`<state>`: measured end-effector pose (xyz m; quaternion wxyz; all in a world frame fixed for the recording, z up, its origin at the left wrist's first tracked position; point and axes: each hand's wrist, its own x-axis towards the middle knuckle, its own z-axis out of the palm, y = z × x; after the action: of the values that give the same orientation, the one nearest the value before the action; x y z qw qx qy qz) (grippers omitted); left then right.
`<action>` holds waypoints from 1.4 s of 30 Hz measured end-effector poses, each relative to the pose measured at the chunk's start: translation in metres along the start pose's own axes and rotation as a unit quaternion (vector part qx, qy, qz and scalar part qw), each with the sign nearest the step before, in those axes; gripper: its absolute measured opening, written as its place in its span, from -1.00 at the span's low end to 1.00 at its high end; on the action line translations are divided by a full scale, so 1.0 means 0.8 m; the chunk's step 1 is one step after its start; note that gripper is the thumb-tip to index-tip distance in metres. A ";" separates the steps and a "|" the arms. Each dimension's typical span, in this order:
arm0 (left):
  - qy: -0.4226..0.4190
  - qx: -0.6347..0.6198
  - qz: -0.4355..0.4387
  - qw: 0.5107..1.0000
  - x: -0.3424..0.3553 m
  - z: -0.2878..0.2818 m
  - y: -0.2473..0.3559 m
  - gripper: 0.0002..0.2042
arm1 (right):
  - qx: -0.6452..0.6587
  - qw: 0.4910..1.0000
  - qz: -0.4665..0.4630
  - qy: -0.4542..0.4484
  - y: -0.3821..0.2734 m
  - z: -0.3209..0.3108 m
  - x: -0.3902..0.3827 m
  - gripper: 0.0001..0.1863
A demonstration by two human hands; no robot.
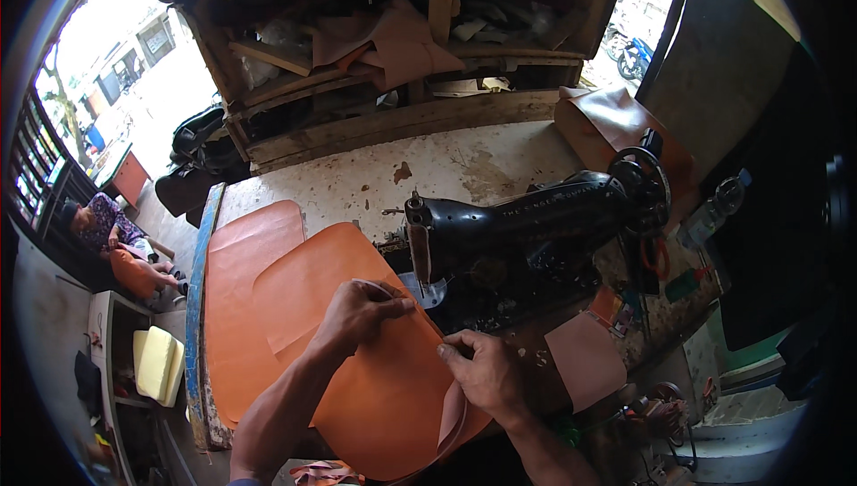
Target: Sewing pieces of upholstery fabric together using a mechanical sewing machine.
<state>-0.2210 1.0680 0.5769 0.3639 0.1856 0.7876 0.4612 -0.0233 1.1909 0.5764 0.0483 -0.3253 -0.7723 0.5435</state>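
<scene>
A rounded orange leather-like sheet [384, 406] lies at the front of the table, its right edge beside the black sewing machine [518, 227]. My left hand [364, 315] is closed at that edge, just left of the needle area, pinching a thin pale strip [379, 287] that loops over the fingers. Nearer to me, my right hand [486, 372] pinches the sheet's edge between thumb and forefinger. Below it a pinkish strip [453, 410] hangs down along the sheet. Another orange sheet [254, 245] lies underneath, to the left. My fingers partly hide the strip.
A pinkish offcut [585, 359] lies right of my right hand. Orange-handled scissors [659, 258], a clear bottle [714, 209] and a rolled brown sheet [616, 124] are at the right. A wooden shelf [402, 124] stands behind; a person [116, 232] sits far left.
</scene>
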 end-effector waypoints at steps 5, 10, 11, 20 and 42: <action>0.073 0.092 0.097 0.988 0.016 0.019 -0.016 -0.71 | -0.062 0.998 -0.011 -0.008 -0.002 -0.001 0.009 -0.74; 0.095 0.114 0.114 0.982 0.020 0.025 -0.031 -0.72 | -0.064 0.996 -0.053 0.014 0.002 0.001 0.012 -0.76; 0.106 0.126 0.127 0.978 0.020 0.026 -0.033 -0.72 | -0.083 0.994 -0.064 0.023 0.003 0.001 0.012 -0.76; 0.128 0.145 0.152 0.969 0.017 0.034 -0.035 -0.73 | -0.060 0.996 -0.066 0.020 0.006 -0.002 0.010 -0.78; 0.281 0.364 0.336 0.822 -0.014 0.081 -0.044 -0.90 | -0.105 0.981 -0.161 0.020 0.019 0.003 0.012 -0.69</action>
<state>-0.1639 1.0821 0.5311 -0.1447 0.4198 0.8554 0.2666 -0.0247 1.1969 0.5592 0.1161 -0.2108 -0.8661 0.4381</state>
